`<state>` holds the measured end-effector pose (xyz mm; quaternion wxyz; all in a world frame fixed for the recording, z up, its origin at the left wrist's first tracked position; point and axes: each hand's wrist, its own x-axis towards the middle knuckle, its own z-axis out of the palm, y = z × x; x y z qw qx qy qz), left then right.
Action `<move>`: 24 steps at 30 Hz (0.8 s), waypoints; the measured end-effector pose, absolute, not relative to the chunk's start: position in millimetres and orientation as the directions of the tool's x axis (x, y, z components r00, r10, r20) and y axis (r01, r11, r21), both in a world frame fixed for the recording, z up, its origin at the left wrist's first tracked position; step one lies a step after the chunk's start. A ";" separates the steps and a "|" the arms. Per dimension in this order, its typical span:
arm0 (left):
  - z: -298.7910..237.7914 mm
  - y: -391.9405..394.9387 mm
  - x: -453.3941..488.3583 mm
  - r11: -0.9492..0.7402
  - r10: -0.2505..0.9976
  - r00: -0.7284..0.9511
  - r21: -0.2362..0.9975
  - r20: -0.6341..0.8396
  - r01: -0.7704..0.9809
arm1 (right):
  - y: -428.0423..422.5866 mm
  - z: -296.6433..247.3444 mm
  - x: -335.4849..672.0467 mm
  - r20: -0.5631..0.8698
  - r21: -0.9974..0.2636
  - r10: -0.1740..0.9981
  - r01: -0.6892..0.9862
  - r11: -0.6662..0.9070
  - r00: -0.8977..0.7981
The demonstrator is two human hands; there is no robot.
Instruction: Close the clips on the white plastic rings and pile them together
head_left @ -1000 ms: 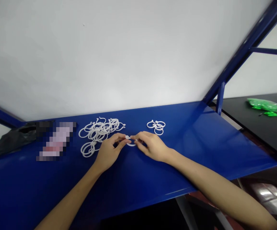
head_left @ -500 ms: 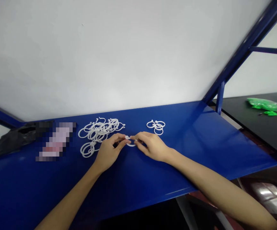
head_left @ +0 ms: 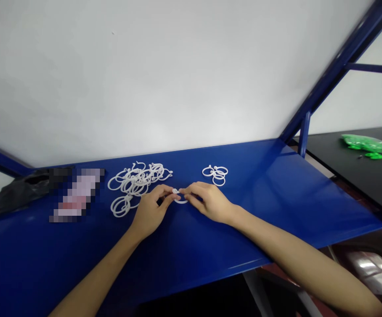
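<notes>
My left hand (head_left: 149,210) and my right hand (head_left: 208,201) meet over the middle of a blue shelf (head_left: 277,193). Both pinch one white plastic ring (head_left: 178,197) between thumb and fingers, each at one end of it. The ring's lower arc shows between the hands, just above the shelf. A loose heap of several white rings (head_left: 137,180) lies to the left and behind my left hand. A small cluster of white rings (head_left: 215,173) lies just behind my right hand.
A black bag (head_left: 16,193) and a blurred pinkish item (head_left: 77,193) lie at the shelf's left end. Blue frame posts (head_left: 305,132) rise at the right. Beyond them a black shelf (head_left: 359,176) carries a bag of green parts (head_left: 365,145). A white wall stands behind.
</notes>
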<state>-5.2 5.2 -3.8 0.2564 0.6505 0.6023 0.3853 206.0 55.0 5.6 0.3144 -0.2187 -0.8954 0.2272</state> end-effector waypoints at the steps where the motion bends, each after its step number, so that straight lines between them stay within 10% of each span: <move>1: -4.5 4.4 -4.6 -0.159 0.977 -0.020 0.784 0.214 0.600 | 54.0 5.6 205.5 0.467 -0.557 0.538 0.239 0.795 -0.702; 16: -7.8 1.8 -3.5 -0.325 0.922 0.093 0.621 0.376 0.713 | 56.6 -2.4 202.7 0.454 -0.569 0.552 0.249 0.784 -0.700; 24: -13.9 15.8 -23.8 -0.342 0.868 0.172 0.308 0.467 0.888 | 72.0 0.5 211.0 0.432 -0.465 0.687 0.508 0.725 -0.584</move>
